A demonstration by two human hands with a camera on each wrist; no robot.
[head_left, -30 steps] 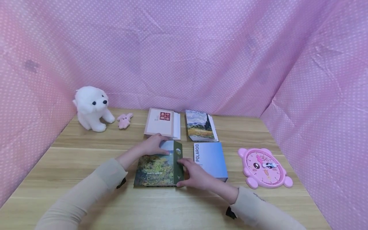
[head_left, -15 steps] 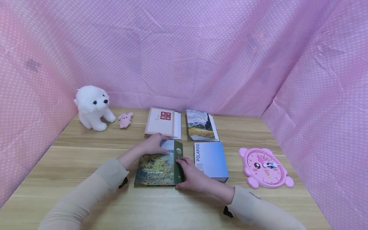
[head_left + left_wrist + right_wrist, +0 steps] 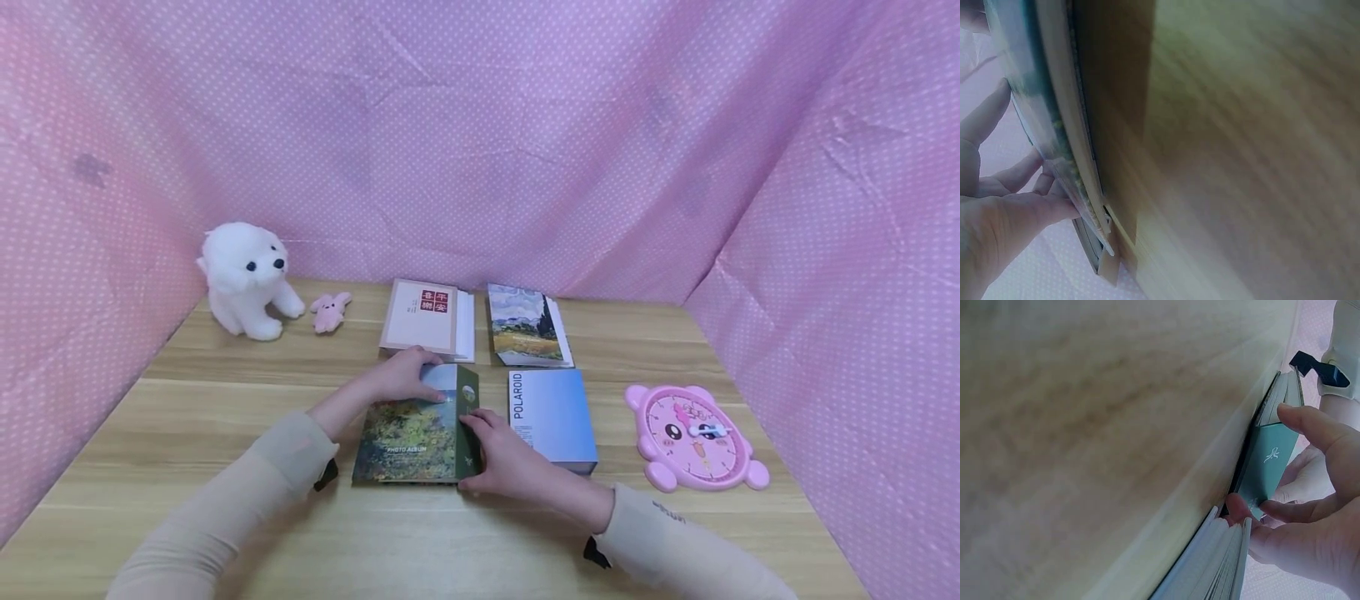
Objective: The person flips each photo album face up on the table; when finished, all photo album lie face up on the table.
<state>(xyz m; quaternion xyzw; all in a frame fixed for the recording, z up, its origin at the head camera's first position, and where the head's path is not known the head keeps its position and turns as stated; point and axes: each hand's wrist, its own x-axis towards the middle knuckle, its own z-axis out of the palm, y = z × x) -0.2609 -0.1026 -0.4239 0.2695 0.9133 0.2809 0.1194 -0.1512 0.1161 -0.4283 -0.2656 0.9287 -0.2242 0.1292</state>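
Observation:
A green photo album [image 3: 408, 437] with a painted landscape cover lies flat on the table. My left hand [image 3: 401, 377] holds it at the back left, thumb across the cover and fingers at the far edge. At the dark green spine, my right hand [image 3: 504, 457] holds the other side, its thumb by the front corner and its bent fingers against the spine. The right wrist view shows the spine [image 3: 1266, 459] under these fingers. Right beside that hand lies a blue Polaroid album [image 3: 555, 417]. Behind the left hand is a beige album [image 3: 416, 321] with red characters.
An album with a painted cypress scene [image 3: 525, 325] lies at the back. At the back left sit a white plush dog [image 3: 243, 283] and a small pink plush rabbit [image 3: 330, 312]. A pink toy clock [image 3: 697, 437] lies at the right. Pink dotted cloth [image 3: 480, 167] surrounds the table.
My right hand has shifted very slightly left against the spine. The left hand keeps its place on the album. The whole view has drifted a little to the right.

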